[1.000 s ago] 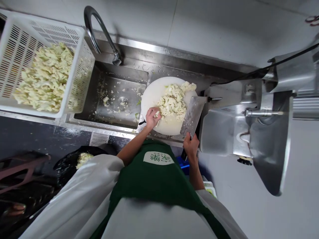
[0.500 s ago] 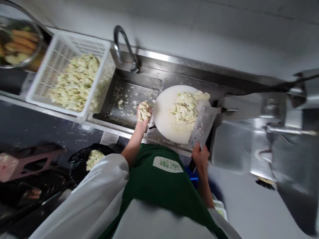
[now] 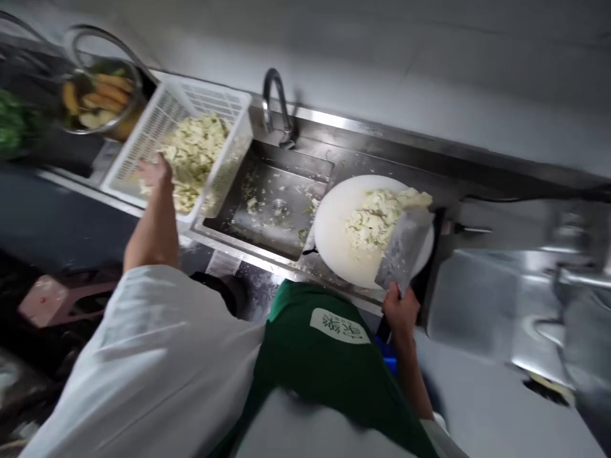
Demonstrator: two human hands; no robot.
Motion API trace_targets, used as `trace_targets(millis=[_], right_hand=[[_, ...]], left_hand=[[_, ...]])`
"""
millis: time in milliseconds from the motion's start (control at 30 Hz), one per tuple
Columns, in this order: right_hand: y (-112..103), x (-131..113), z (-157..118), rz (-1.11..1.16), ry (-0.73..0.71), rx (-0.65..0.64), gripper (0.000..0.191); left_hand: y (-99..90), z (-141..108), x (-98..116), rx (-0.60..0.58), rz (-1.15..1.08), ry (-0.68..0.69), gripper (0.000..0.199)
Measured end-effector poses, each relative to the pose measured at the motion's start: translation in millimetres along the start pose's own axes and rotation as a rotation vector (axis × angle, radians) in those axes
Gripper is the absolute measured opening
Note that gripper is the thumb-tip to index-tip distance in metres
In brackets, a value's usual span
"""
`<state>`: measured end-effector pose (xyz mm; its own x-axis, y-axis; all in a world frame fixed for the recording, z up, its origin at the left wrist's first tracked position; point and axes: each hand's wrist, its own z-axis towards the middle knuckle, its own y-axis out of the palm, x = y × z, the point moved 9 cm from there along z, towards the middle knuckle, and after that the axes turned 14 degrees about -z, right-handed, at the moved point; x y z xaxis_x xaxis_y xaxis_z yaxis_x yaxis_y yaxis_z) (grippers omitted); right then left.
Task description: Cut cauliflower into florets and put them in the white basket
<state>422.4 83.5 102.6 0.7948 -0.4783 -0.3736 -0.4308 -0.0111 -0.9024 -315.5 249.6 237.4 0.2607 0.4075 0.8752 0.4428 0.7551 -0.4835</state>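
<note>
My left hand (image 3: 156, 170) reaches over the white plastic basket (image 3: 241, 127), its fingers apart and a little blurred. Beneath and beside it lies a heap of cut cauliflower (image 3: 198, 149). In my right hand (image 3: 401, 310) is the handle of a cleaver (image 3: 405, 245). The broad blade, with small bits stuck to it, is over the right side of a round white cutting board (image 3: 329, 222). More chopped cauliflower (image 3: 375, 219) is piled on the board, partly hidden by the blade.
Between basket and board is a steel sink (image 3: 267, 216) with scraps in it and a curved faucet (image 3: 277, 95) behind. A bowl of carrots (image 3: 112, 92) stands at the far left. Steel equipment (image 3: 539, 299) is on the right. A pink stool (image 3: 57, 299) stands at lower left.
My left hand has moved left from beside the board to the basket, and the cauliflower has left its grasp. My right hand still grips the cleaver. The view has shifted left.
</note>
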Motion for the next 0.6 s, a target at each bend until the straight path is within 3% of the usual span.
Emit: trace_targets(millis=[67, 100, 133, 200, 267, 300, 367, 433, 500, 600], right_hand=[[2, 0, 0, 0.026, -0.010, -0.009, 0.052], [2, 3, 0, 0.039, -0.006, -0.010, 0.051], [3, 6, 0, 0.050, 0.002, -0.007, 0.051], [2, 12, 0, 0.068, 0.026, 0.003, 0.052], [1, 16, -1, 0.079, 0.037, 0.004, 0.052], [0, 16, -2, 0.081, 0.039, 0.002, 0.052], [-2, 17, -2, 0.077, 0.037, -0.007, 0.053], [-5, 19, -3, 0.071, 0.040, -0.011, 0.053], [-8, 23, -5, 0.071, 0.048, -0.010, 0.054], [-8, 34, -6, 0.091, 0.077, -0.003, 0.056]], left_hand=[[9.9, -2, -4, 0.144, 0.040, 0.065, 0.023], [25.4, -9, -3, 0.165, 0.028, 0.141, 0.027], [50.5, -23, 0, 0.115, 0.008, 0.232, 0.027], [128.4, -78, 5, -0.236, -0.100, 0.386, 0.019], [220.2, -174, 4, -0.767, -0.247, 0.397, 0.015], [256.5, -226, 3, -0.931, -0.271, 0.401, 0.017], [315.3, -319, 5, -1.144, -0.316, 0.427, 0.030], [359.9, -392, 6, -1.386, -0.387, 0.436, 0.041], [387.5, -425, 1, -1.527, -0.430, 0.382, 0.049], [404.2, -414, -17, -1.579, -0.481, 0.184, 0.052]])
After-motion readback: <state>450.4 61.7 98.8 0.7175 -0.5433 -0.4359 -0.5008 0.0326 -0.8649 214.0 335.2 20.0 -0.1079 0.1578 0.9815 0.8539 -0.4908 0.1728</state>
